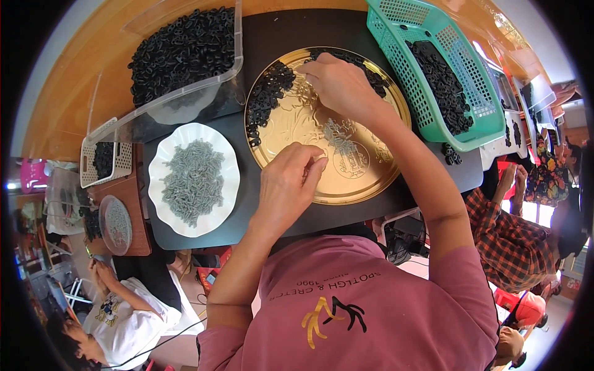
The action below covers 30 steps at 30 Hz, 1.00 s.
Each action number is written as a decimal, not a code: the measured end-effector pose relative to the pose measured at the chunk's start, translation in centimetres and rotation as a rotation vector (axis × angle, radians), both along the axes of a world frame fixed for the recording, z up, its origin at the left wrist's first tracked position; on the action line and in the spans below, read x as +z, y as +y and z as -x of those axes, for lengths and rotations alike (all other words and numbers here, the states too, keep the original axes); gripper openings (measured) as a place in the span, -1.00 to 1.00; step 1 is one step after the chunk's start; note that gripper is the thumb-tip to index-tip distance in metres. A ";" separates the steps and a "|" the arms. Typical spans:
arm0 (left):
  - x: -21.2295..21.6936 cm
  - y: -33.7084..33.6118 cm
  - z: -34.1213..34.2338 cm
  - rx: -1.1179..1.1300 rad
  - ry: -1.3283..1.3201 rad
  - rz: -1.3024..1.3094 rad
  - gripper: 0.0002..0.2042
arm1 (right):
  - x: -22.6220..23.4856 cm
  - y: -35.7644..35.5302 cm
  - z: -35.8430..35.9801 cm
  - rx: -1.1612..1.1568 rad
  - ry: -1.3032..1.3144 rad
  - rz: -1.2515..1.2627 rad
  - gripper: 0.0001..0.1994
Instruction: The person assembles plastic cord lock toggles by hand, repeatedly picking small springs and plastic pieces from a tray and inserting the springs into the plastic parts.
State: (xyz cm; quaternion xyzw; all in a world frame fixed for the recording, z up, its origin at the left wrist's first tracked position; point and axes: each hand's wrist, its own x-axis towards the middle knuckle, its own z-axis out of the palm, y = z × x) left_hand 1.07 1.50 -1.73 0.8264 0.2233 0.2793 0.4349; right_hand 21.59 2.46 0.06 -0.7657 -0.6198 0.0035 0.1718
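On the shiny round gold tray [380, 176], small black pieces [266, 97] crowd the far rim, slim grey bits [340, 137] mid-tray; left hand [289, 184], right hand [341, 85] apart, fingers bent, can't tell what's gripped!

Most likely a small hand-assembly workshop — a clear bin [239, 38] of black parts [185, 55] fills the upper left, a green basket [401, 69] holds more at upper right, and people in a white shirt [127, 318], lower left, and a checked shirt [516, 241], right — apparently co-workers — are near similar loose pieces.
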 end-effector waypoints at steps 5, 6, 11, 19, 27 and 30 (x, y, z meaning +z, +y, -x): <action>-0.3 0.1 0.1 -0.007 -0.005 -0.041 -0.91 | -0.7 2.3 0.8 -0.015 -0.004 0.039 -0.73; -0.2 0.2 0.1 -0.005 -0.006 -0.041 -0.91 | -0.7 2.4 0.9 -0.009 0.010 0.035 -0.73; -0.1 0.1 0.1 -0.003 0.017 -0.019 -0.91 | -0.6 1.8 1.4 0.012 0.004 0.063 -0.75; -0.3 0.2 0.1 -0.010 0.009 -0.038 -0.90 | 0.4 -1.1 0.9 0.079 0.107 0.042 -0.88; 0.0 0.0 0.0 -0.009 0.006 -0.029 -0.90 | 0.1 -1.4 -0.2 0.055 0.173 -0.085 -0.88; -0.1 -0.1 0.0 -0.003 0.013 -0.043 -0.90 | -0.4 -1.3 0.2 0.122 0.129 -0.111 -0.88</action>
